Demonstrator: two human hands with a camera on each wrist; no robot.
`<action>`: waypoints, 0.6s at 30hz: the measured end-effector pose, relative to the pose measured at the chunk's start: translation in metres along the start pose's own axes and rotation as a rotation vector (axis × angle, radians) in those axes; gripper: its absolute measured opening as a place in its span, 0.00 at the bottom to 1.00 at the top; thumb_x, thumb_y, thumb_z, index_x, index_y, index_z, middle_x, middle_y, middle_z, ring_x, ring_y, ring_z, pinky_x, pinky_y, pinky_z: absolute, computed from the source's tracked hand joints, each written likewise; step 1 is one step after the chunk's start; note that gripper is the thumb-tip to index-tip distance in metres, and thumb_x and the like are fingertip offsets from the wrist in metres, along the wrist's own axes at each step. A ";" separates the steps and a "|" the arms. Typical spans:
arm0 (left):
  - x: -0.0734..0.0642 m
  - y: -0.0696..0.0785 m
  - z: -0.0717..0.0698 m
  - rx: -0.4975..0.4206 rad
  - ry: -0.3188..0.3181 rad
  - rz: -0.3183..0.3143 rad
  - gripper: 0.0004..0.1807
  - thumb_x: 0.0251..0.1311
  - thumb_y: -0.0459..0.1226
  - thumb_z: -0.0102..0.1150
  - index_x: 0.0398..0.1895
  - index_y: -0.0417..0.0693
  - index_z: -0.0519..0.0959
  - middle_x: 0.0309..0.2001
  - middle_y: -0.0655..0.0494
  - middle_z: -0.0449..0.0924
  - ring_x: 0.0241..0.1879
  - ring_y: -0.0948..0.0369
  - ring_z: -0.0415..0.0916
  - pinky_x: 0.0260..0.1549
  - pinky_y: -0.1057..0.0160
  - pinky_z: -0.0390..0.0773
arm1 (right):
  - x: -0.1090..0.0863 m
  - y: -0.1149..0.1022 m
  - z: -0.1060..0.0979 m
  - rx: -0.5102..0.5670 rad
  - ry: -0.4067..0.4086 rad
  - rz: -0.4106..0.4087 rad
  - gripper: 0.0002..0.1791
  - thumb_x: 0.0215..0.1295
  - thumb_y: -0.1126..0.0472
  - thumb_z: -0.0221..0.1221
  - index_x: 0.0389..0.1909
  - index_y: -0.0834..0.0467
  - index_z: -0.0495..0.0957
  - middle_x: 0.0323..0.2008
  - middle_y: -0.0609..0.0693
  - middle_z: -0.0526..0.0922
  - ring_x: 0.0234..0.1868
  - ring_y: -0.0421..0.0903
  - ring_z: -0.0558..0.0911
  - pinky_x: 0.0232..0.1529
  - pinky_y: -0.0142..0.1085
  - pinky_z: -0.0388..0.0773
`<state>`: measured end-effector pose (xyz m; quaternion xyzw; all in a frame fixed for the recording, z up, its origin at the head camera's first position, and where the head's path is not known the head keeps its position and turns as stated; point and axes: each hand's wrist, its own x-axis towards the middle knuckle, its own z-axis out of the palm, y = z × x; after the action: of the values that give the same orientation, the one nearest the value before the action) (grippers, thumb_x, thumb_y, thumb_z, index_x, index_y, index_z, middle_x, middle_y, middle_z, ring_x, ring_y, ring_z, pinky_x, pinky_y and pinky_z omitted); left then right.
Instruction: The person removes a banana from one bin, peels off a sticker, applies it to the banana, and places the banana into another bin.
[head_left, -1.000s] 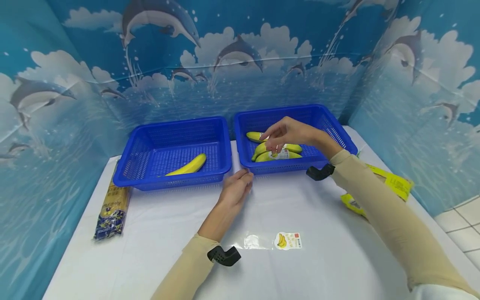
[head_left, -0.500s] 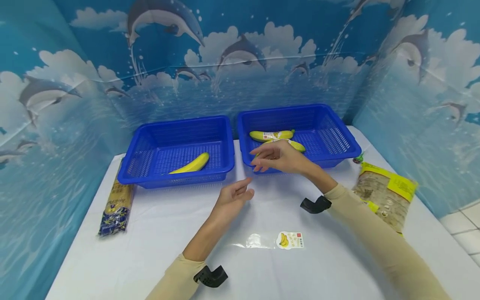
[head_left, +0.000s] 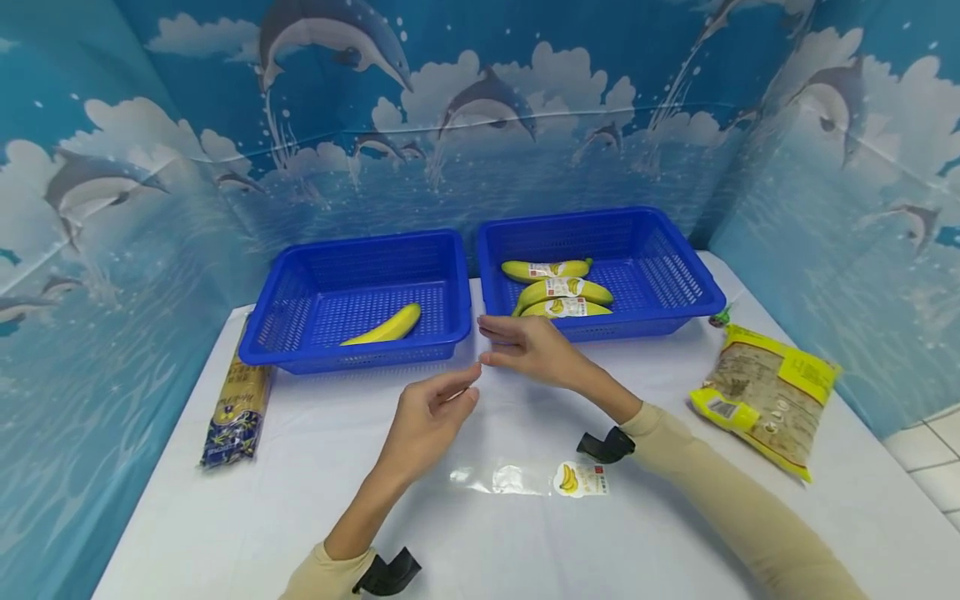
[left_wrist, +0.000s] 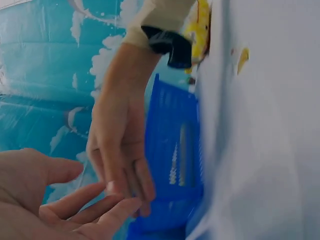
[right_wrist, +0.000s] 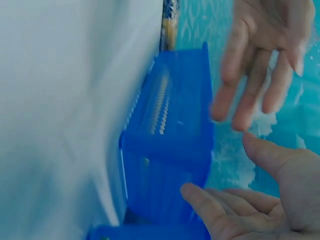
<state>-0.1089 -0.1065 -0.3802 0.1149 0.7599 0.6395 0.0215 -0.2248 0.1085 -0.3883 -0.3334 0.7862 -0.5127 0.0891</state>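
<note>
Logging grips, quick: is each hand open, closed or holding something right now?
Left hand: open, holding nothing.
Right hand: open, holding nothing.

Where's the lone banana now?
In the head view, the lone banana lies in the left blue basket, toward its front, left of the right basket and its three bananas.

Head view: bright, diffuse light falls evenly on the white worktop (head_left: 300,500), with a faint, soft-edged shadow near the right sleeve (head_left: 727,492) and patches of white glare on the clear film (head_left: 506,479); the middle is fairly sharp, the outer edges stretched as by a wide lens. Wrist views: dimmer, with a cool bluish cast. Blur smears the worktop in both, softens the left hand (right_wrist: 265,30) in the right wrist view, and leaves the yellow bag (left_wrist: 200,30) indistinct in the left.
</note>
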 end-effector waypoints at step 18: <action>0.008 0.013 -0.138 0.224 0.654 0.275 0.17 0.78 0.32 0.61 0.65 0.38 0.83 0.65 0.48 0.84 0.67 0.54 0.81 0.66 0.64 0.78 | 0.017 -0.005 0.034 -0.159 0.086 0.016 0.52 0.70 0.61 0.73 0.82 0.74 0.51 0.80 0.69 0.58 0.69 0.60 0.79 0.64 0.42 0.81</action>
<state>-0.1396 -0.2367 -0.3420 0.0072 0.7692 0.5523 -0.3213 -0.2191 0.0717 -0.3965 -0.3106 0.8302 -0.4617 0.0326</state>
